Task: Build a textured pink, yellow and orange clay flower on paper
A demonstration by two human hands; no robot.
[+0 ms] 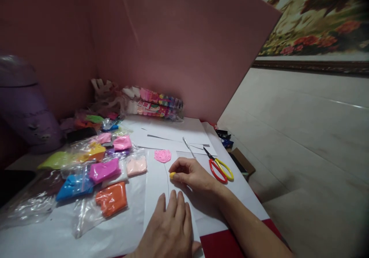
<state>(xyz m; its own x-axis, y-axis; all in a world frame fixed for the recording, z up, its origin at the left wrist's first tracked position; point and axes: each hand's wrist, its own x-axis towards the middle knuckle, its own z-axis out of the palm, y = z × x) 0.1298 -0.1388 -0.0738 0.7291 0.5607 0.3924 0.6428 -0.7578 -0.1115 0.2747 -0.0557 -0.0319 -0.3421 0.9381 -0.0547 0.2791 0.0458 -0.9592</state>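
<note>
My left hand (pixel 169 227) lies flat on a sheet of white paper (pixel 153 196), fingers stretched out over its lower part. Between the thumb and fingers of my right hand (pixel 188 173) is a small lump of yellow modelling clay (pixel 172 175), held just above the paper. A pink clay flower (pixel 163 156) sits at the top of the sheet, with a thin drawn line running down from it like a stem. The yellow lump is to the right of that line. Scissors (pixel 219 167) with one red and one yellow handle lie right of my right hand, blades pointing away.
Several bags of coloured clay (pixel 111 199) spread over the left side. Behind lie white paper strips (pixel 173 133), a slim silvery tool (pixel 188 147) and packaged clay (pixel 155 106). A purple bottle (pixel 27 108) stands far left; a pink panel (pixel 178 50) rises behind.
</note>
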